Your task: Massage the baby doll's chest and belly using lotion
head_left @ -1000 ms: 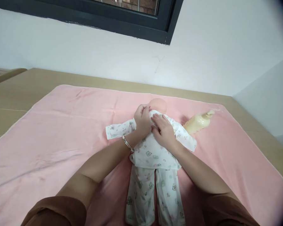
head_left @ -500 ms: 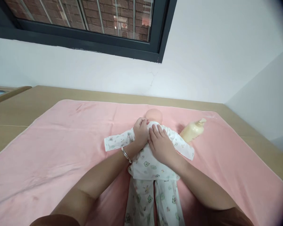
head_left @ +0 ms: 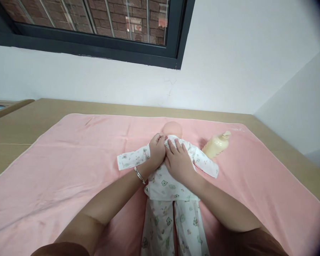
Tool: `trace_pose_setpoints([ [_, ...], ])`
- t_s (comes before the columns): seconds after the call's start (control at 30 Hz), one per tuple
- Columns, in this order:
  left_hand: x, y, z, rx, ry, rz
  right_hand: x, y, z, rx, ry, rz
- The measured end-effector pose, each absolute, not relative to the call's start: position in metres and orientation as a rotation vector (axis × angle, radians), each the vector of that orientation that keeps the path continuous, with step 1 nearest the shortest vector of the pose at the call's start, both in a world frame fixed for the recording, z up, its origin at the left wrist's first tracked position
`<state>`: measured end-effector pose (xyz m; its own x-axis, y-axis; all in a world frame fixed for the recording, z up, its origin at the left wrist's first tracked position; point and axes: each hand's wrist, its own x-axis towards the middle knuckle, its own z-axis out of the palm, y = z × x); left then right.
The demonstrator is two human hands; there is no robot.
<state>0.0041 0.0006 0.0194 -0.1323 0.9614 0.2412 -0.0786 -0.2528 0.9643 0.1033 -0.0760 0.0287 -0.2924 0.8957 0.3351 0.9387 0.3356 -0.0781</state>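
A baby doll lies on its back, its bald head at the far end, dressed in a white printed baby shirt and matching trousers. My left hand, a silver bangle on its wrist, is at the collar beside the doll's neck. Its fingers are curled in a pinch on the shirt's edge, though the fingertips are partly hidden. Flat across the upper chest rests my right hand, fingers stretched and slightly apart on the cloth. Both shirt sleeves spread out sideways.
A yellowish baby bottle lies on its side near the doll's sleeve at right. Beneath everything is a pink mat on a wooden surface. Behind stand a white wall and a dark-framed window.
The camera view has shifted slightly. My right hand's fingers have spread a little on the chest; my left hand stays pinched at the collar.
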Motion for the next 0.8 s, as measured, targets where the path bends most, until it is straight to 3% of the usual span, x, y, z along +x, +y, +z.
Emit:
trace_pose_setpoints([
  [0.1,0.003,0.0,0.02,1.271,1.107,1.498,0.093,-0.087,0.027,-1.589,-2.314,-0.249],
  [0.33,0.002,0.001,0.012,1.35,1.115,1.488,0.128,-0.041,0.03,-1.445,-2.198,-0.019],
  [0.53,0.003,0.001,0.011,1.349,1.128,1.489,0.115,-0.064,0.027,-1.65,-2.102,-0.257],
  [0.67,0.0,-0.002,0.012,1.357,1.099,1.464,0.103,-0.081,0.03,-1.442,-2.321,-0.286],
  [0.8,-0.002,-0.003,0.011,1.423,1.107,1.442,0.122,-0.053,0.03,-1.223,-2.355,-0.085],
])
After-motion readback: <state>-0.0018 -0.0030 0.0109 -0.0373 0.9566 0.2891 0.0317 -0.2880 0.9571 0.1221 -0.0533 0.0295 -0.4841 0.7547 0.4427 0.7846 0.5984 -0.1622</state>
